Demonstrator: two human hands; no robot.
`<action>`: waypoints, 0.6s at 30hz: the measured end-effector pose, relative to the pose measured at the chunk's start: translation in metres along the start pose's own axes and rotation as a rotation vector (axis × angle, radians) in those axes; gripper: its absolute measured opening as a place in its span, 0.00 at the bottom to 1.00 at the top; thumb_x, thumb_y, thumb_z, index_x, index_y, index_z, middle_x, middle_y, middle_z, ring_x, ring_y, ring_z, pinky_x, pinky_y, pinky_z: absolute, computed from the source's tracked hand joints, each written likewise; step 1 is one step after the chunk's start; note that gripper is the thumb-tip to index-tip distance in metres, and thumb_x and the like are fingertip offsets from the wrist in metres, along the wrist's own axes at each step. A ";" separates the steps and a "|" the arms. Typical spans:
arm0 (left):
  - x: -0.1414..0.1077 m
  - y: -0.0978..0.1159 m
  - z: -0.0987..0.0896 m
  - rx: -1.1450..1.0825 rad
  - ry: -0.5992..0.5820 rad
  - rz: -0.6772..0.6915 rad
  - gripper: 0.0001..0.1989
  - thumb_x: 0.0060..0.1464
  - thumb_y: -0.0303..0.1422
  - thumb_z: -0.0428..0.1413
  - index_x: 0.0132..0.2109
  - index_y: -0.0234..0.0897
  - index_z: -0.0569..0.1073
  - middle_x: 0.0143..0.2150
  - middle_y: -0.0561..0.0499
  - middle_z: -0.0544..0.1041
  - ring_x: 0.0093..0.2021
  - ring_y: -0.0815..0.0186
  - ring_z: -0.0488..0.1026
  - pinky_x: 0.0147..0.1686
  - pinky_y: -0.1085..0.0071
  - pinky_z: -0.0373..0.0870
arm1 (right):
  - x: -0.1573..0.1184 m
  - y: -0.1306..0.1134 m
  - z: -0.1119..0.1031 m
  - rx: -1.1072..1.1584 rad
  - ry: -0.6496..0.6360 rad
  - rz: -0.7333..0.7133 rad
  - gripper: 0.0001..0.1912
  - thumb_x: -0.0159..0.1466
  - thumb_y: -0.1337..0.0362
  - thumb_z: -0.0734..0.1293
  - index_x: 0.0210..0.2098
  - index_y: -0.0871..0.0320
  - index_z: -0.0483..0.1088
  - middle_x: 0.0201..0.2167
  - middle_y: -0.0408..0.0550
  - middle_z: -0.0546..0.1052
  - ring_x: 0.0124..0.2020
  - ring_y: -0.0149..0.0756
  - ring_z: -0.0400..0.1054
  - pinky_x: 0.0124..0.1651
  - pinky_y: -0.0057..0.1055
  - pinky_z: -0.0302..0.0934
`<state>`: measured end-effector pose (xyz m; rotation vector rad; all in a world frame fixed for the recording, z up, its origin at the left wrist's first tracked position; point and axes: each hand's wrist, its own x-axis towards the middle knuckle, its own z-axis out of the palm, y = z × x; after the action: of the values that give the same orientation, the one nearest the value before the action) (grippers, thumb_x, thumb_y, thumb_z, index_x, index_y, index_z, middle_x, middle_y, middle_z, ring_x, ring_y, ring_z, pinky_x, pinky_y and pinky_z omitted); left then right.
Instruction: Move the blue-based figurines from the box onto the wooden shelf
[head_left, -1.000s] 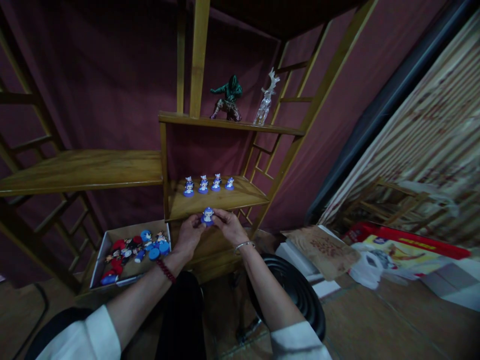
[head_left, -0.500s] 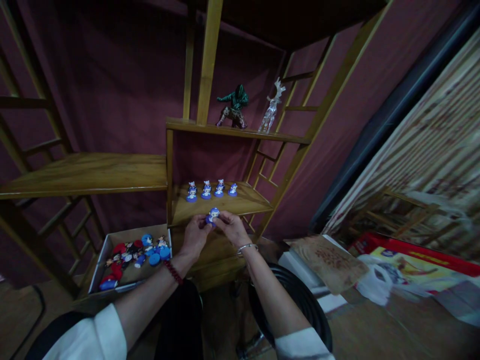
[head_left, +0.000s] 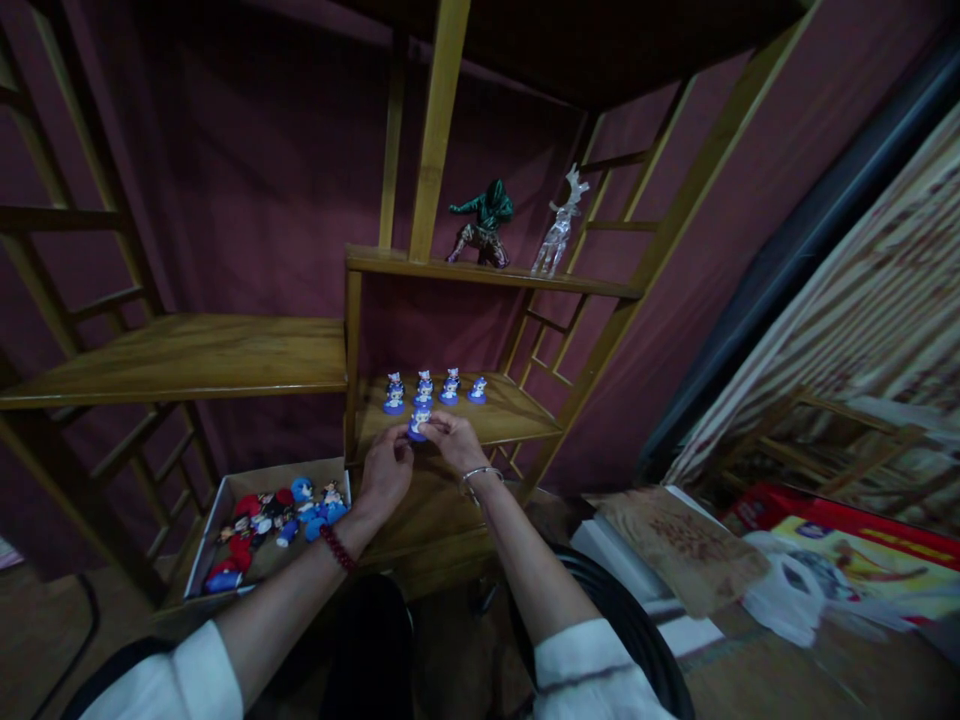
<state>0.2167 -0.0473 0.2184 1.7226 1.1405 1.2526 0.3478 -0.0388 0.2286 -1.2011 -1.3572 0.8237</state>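
A small purple-and-white toy figurine point(head_left: 418, 424) on a round base is above the front edge of the low shelf. My right hand point(head_left: 453, 442) pinches it from the right with thumb and fingers. Curled fingers of my left hand point(head_left: 387, 470) meet its base from the left; the exact contact is partly hidden. Just behind, several similar figurines point(head_left: 394, 398) stand upright on the low shelf point(head_left: 510, 412), with small cat-like figures showing behind some of them. The figurine at the right end point(head_left: 477, 390) stands with nothing visible behind it.
A cardboard box point(head_left: 214, 530) with red and blue toys point(head_left: 301, 492) stands at lower left. On the shelf above are a dark green crouching figure point(head_left: 486, 222) and a clear deer point(head_left: 555, 225). A black round stool point(head_left: 637, 620) is below my right arm; a white plastic bag point(head_left: 784, 600) lies right.
My hands have carried the held figurine forward, closer to the row on the shelf. My left thumb has drawn back from it. The view has shifted slightly left.
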 end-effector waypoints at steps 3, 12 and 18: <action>-0.003 0.001 -0.007 0.220 -0.017 0.131 0.17 0.45 0.23 0.46 0.44 0.31 0.68 0.43 0.43 0.70 0.44 0.64 0.67 0.47 0.65 0.63 | 0.010 0.004 0.002 -0.128 0.024 0.015 0.10 0.47 0.59 0.66 0.27 0.59 0.68 0.25 0.42 0.74 0.29 0.31 0.67 0.36 0.29 0.61; -0.013 -0.010 -0.014 0.635 -0.044 0.385 0.21 0.48 0.27 0.45 0.51 0.28 0.63 0.54 0.40 0.62 0.58 0.57 0.51 0.54 0.59 0.53 | 0.026 0.013 0.010 -0.364 0.044 0.033 0.08 0.49 0.59 0.65 0.26 0.57 0.69 0.23 0.40 0.73 0.28 0.32 0.66 0.35 0.28 0.60; -0.013 -0.012 -0.017 0.725 -0.102 0.357 0.21 0.50 0.28 0.44 0.52 0.27 0.61 0.56 0.39 0.60 0.59 0.57 0.49 0.53 0.58 0.54 | 0.029 0.017 0.015 -0.450 0.031 -0.003 0.06 0.50 0.60 0.64 0.24 0.56 0.69 0.21 0.39 0.71 0.26 0.30 0.64 0.31 0.26 0.58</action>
<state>0.1960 -0.0546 0.2073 2.5847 1.3666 0.9817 0.3402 -0.0044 0.2174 -1.5474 -1.5669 0.5052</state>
